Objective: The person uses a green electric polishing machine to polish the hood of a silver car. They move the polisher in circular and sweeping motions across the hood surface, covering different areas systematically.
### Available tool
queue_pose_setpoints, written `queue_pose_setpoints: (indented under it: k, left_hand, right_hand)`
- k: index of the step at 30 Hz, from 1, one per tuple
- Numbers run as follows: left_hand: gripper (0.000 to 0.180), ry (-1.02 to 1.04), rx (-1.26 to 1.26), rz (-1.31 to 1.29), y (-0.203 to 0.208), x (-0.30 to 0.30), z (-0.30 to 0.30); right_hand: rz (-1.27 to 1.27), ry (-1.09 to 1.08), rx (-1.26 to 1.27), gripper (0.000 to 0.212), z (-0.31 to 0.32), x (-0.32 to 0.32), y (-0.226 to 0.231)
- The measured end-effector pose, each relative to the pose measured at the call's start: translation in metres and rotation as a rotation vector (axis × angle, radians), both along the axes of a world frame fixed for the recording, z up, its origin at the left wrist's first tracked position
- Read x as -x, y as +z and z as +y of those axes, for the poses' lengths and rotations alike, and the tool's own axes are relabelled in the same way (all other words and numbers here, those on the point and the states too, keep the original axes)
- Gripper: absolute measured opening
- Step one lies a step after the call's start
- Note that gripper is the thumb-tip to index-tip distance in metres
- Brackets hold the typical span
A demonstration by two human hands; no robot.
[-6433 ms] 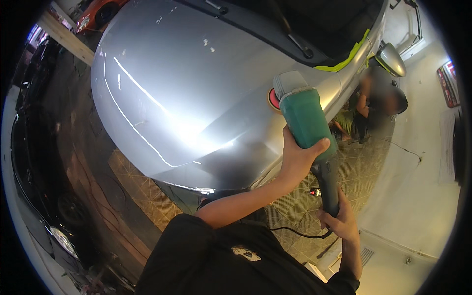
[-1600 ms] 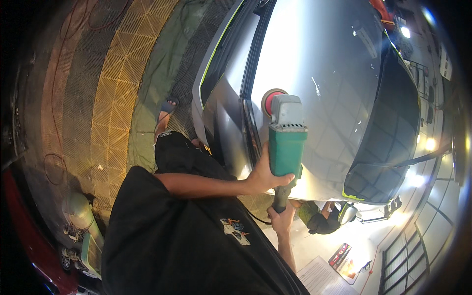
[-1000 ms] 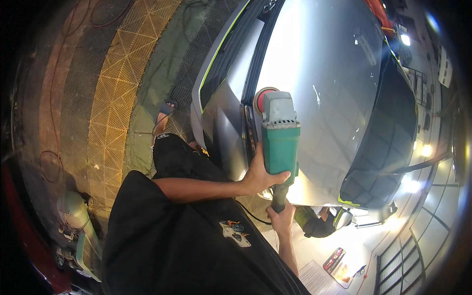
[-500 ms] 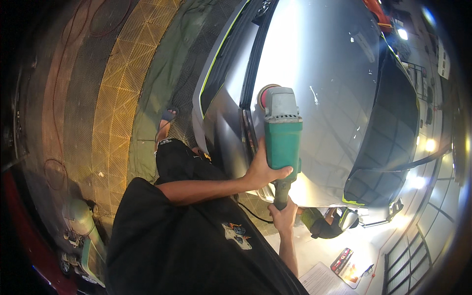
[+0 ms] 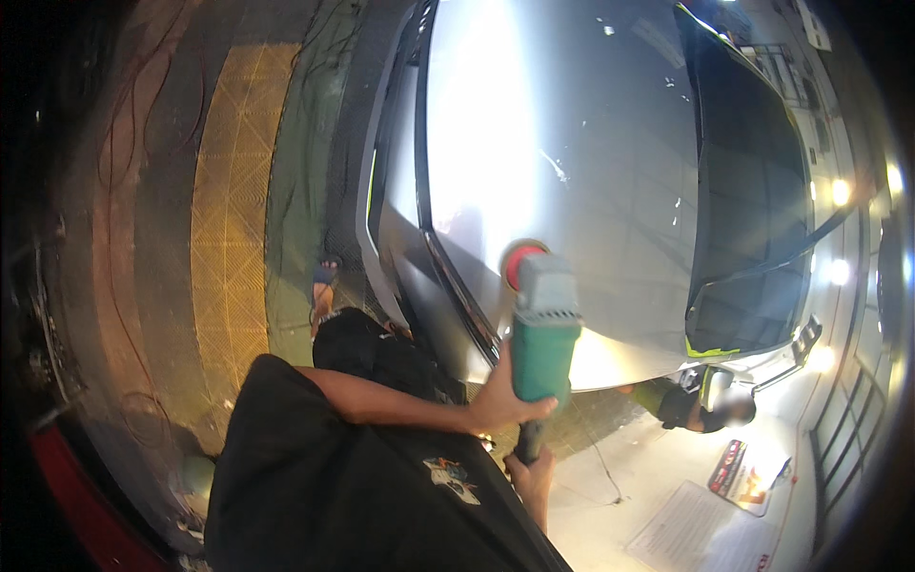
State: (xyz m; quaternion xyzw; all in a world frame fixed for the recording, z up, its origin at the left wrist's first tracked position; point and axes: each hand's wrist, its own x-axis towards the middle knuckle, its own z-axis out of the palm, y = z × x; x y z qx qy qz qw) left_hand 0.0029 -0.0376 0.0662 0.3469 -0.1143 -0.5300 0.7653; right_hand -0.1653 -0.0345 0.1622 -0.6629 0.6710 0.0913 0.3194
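Though still on hood, polisher farther from trim

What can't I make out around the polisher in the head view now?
All head view:
- Round red pad: underside faces away, part behind the green-and-grey polisher.
- Left hand: fingertips behind the polisher.
- Silver car hood: cut off by upper edge.
- Black-clad co-worker: hands too small.

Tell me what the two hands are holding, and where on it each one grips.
A green-and-grey polisher: the left hand grips its green body, the right hand its dark rear handle.
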Motion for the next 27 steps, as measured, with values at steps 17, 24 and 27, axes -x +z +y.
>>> queue_pose_setpoints:
  k: [17, 24, 27]
  left_hand:
    - [0.085, -0.258, -0.269, -0.066, 0.043, -0.04, 0.008]
    - [0.07, -0.076, -0.374, 0.232, 0.022, -0.108, 0.042]
    - [0.069, -0.085, -0.354, 0.181, 0.037, -0.097, 0.04]
  right_hand:
    - [-0.316, -0.162, -0.164, 0.036, 0.038, -0.033, 0.031]
    - [-0.246, 0.135, -0.423, 0.056, -0.003, -0.077, 0.034]
    - [-0.264, 0.177, -0.347, 0.058, -0.003, -0.074, 0.056]
